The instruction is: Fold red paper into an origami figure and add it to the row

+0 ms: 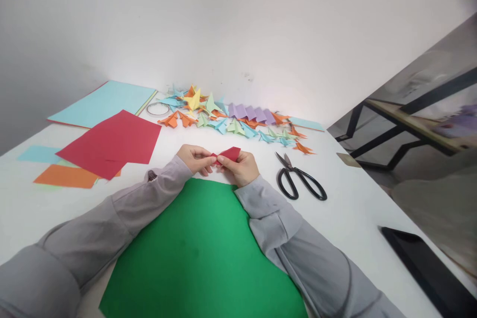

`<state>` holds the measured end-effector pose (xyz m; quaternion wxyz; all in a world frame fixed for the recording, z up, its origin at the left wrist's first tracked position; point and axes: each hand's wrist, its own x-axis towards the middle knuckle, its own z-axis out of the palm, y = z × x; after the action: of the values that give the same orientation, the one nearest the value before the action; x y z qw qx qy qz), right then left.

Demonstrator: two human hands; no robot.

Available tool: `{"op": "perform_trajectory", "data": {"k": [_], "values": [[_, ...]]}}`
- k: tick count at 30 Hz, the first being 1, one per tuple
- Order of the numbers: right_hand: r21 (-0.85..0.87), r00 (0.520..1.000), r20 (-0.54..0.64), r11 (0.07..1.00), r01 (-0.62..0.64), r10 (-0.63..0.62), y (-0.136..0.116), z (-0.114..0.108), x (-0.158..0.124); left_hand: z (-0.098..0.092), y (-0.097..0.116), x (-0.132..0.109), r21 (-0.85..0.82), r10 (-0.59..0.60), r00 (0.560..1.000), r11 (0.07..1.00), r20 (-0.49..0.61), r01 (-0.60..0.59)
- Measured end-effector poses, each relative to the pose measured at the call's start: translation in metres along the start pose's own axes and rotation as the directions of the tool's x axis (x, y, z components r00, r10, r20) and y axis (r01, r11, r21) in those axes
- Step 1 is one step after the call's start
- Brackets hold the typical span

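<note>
My left hand (196, 158) and my right hand (241, 168) meet in the middle of the white table (357, 208), both pinching a small folded piece of red paper (231, 153). The fingertips of both hands close on its folds. Both hands hover just beyond the far edge of a large green sheet (201, 253) that lies under my grey-sleeved forearms.
Black scissors (300, 181) lie right of my right hand. A red sheet (112, 141), an orange sheet (65, 176) and a light blue sheet (102, 103) sit at left. Several folded paper figures (231, 119) line the back near a tape ring (158, 108). A black slab (428, 268) lies front right.
</note>
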<state>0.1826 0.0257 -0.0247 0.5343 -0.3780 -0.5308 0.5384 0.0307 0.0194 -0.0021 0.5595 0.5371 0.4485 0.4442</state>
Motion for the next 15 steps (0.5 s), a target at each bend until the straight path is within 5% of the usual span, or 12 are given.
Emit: {"op": "perform_trajectory", "data": {"k": [5,15], "values": [[0.015,1.0,0.012,1.0,-0.002,0.001,0.002,-0.001,0.001,-0.001,-0.001,0.001,0.033,-0.007,0.998,0.999,0.062,0.005],[0.079,0.999,0.003,0.996,-0.043,0.043,-0.008,0.006,-0.003,0.001,-0.007,-0.001,0.039,0.169,0.985,0.985,-0.03,-0.167]]}}
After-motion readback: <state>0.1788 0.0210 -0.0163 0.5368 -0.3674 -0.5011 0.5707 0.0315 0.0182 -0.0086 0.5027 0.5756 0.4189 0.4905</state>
